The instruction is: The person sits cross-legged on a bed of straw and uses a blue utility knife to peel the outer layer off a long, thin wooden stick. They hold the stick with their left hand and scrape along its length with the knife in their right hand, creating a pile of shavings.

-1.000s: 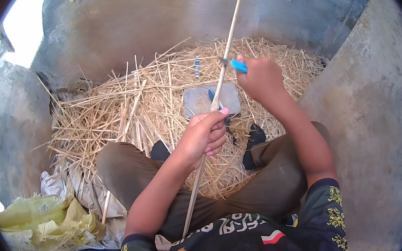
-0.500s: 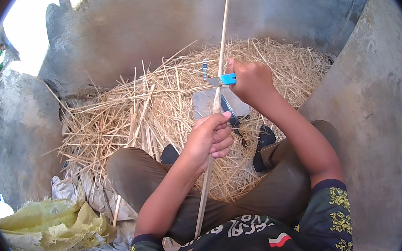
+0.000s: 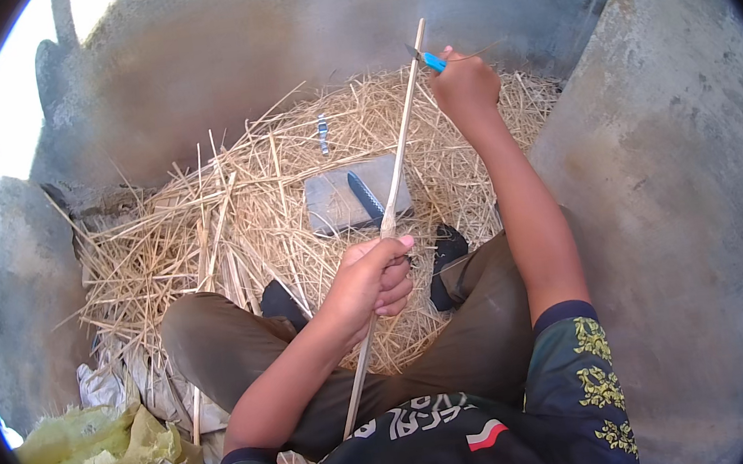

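Note:
A long pale bamboo stick slants up and away from my lap, its far end pointing to the back wall. My left hand is wrapped round it below a thicker node. Near the stick's far end, my right hand grips a utility knife with a blue handle. Its blade lies against the stick, and a thin curled shaving trails by the right hand. Beyond my left hand, a serrated dark blade rests on a grey block, partly behind the stick.
Straw and shavings cover the floor ahead, with a metal wristwatch on them. Concrete walls rise at the back and right. A torn yellowish sack lies at lower left. My crossed legs frame the near area.
My right hand has moved the knife up along the stick, from above the node to near the far end. My left hand keeps its grip. The view has shifted to the right.

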The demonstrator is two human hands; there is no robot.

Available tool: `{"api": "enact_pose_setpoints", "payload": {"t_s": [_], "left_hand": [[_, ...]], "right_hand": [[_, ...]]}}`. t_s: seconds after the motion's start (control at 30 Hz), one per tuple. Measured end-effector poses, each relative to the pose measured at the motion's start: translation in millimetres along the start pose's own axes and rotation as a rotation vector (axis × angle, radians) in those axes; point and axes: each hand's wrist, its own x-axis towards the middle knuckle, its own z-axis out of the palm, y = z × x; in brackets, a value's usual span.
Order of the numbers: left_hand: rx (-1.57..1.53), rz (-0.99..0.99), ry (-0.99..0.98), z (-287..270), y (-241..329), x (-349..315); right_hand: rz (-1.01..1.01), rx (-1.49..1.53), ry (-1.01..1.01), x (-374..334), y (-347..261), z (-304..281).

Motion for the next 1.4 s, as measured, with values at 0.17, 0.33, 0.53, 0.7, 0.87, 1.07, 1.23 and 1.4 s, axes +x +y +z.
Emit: {"api": "enact_pose_setpoints", "payload": {"t_s": [0.17,0.33,0.53,0.7,0.87,1.07,1.23,1.4], "left_hand": [[0.071,-0.014,0.030,5,-8,11],[0.074,-0.047,0.045,-1,-13,17],[0.239,-0.007,0.197,-5,-23,24],[0.214,-0.108,0.132,-11,-29,22],[0.291,-0.179,-0.003,5,-65,-2],[0.197,-0.161,0.054,-27,-36,26],[0.118,-0.115,0.044,-31,-7,23],[0.022,-0.070,-0.038,-40,3,19]], "right_hand": [[0.153,0.003,-0.100,5,17,3],[0.198,0.017,-0.139,6,34,29],[0.110,-0.066,-0.179,-3,40,57],[0.161,-0.126,-0.270,-10,46,73],[0.452,-0.101,-0.321,-11,107,77],[0.726,0.265,-0.010,-18,97,71],[0.404,0.394,-0.001,-16,21,24],[0.568,0.455,0.003,-11,21,21]]}}
